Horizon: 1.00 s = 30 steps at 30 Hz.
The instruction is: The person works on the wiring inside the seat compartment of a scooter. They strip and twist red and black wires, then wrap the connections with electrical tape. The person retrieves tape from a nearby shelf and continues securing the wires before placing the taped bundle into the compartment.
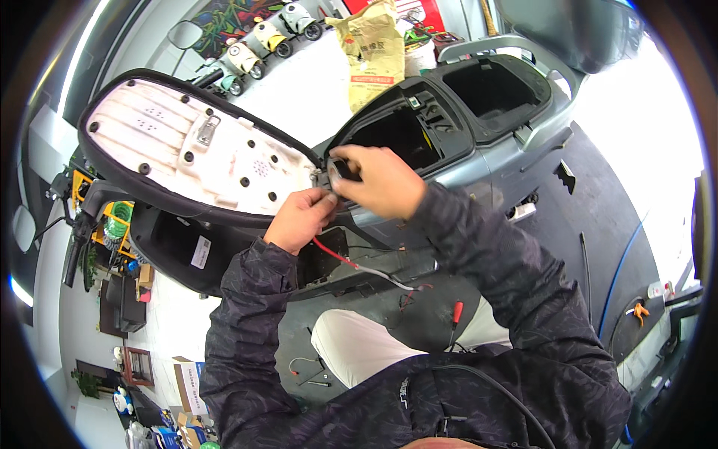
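Note:
Both my hands meet over the side of a grey scooter [486, 166], near the hinge of its raised seat [127, 123], whose pale underside faces up. My left hand [303, 218] pinches the upper end of a red wire [335, 256]. From there the wire runs down into a grey-sleeved cable [385, 275] with thin loose ends. My right hand [383, 179] curls round a dark ring-shaped roll [333, 173], which looks like black tape. The fingertips of both hands are close together, so the wire's end is hidden.
Behind my right hand lies the open under-seat compartment [385, 138], with a rear compartment [490, 88] beyond. A red-handled screwdriver [458, 313] is by my knees. A brown paper sack [366, 56] stands behind the scooter. A blue hose [619, 262] and an orange-handled tool [639, 313] lie right.

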Each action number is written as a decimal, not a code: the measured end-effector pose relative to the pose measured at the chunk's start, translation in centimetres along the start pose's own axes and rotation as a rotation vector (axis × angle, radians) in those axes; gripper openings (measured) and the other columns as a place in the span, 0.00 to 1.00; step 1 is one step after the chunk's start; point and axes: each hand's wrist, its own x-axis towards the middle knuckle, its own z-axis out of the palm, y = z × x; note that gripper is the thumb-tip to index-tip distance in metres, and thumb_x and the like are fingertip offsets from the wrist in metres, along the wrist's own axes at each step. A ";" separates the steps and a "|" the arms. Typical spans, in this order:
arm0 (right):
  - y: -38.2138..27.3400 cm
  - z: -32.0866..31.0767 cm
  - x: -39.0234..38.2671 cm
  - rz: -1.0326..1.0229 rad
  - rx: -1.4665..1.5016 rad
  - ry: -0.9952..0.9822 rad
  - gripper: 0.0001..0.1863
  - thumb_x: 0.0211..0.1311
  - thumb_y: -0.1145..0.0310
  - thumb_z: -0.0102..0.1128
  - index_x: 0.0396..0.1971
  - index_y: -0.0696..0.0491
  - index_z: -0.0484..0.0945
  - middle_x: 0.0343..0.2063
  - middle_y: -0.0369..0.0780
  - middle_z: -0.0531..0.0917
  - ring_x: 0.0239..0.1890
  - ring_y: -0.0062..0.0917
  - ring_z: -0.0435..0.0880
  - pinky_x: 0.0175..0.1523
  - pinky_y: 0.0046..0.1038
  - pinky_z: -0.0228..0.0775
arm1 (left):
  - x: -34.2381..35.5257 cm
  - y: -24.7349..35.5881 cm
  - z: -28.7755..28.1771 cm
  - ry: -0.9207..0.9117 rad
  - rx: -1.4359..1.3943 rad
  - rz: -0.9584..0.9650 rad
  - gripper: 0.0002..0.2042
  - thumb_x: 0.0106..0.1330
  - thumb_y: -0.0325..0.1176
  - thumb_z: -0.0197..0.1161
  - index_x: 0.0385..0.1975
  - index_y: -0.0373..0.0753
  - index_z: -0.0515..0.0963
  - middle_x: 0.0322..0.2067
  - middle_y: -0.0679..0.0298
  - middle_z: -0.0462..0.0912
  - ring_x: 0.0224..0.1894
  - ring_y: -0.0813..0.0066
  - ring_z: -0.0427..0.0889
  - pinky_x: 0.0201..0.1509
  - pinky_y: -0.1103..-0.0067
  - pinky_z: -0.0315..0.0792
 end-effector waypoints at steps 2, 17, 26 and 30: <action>0.0 0.7 -3.1 -0.075 0.005 0.087 0.25 0.60 0.67 0.70 0.57 0.58 0.82 0.41 0.52 0.88 0.40 0.49 0.89 0.48 0.40 0.82 | -0.3 0.8 -0.4 -0.018 0.007 -0.077 0.11 0.80 0.36 0.58 0.40 0.36 0.83 0.25 0.75 0.75 0.23 0.87 0.67 0.26 0.85 0.60; 4.6 -0.4 -1.2 -0.436 -0.025 0.302 0.11 0.66 0.63 0.68 0.34 0.56 0.87 0.30 0.45 0.87 0.30 0.46 0.87 0.39 0.45 0.80 | -0.5 3.9 1.7 0.276 0.996 0.329 0.16 0.62 0.38 0.79 0.36 0.35 0.79 0.28 0.51 0.87 0.32 0.51 0.88 0.38 0.64 0.80; 6.5 0.3 6.5 0.287 0.467 -0.469 0.37 0.68 0.38 0.68 0.36 0.66 0.89 0.24 0.41 0.85 0.24 0.23 0.80 0.33 0.28 0.73 | -1.1 3.7 3.7 0.357 0.998 0.331 0.12 0.71 0.36 0.70 0.35 0.34 0.77 0.24 0.47 0.83 0.30 0.42 0.85 0.34 0.59 0.76; 6.3 -0.4 5.4 0.240 0.704 -0.334 0.30 0.68 0.47 0.74 0.39 0.66 0.88 0.23 0.38 0.83 0.25 0.18 0.78 0.31 0.26 0.71 | -1.3 3.1 3.6 0.389 0.836 0.342 0.09 0.76 0.34 0.64 0.40 0.33 0.80 0.25 0.49 0.83 0.27 0.51 0.83 0.34 0.65 0.75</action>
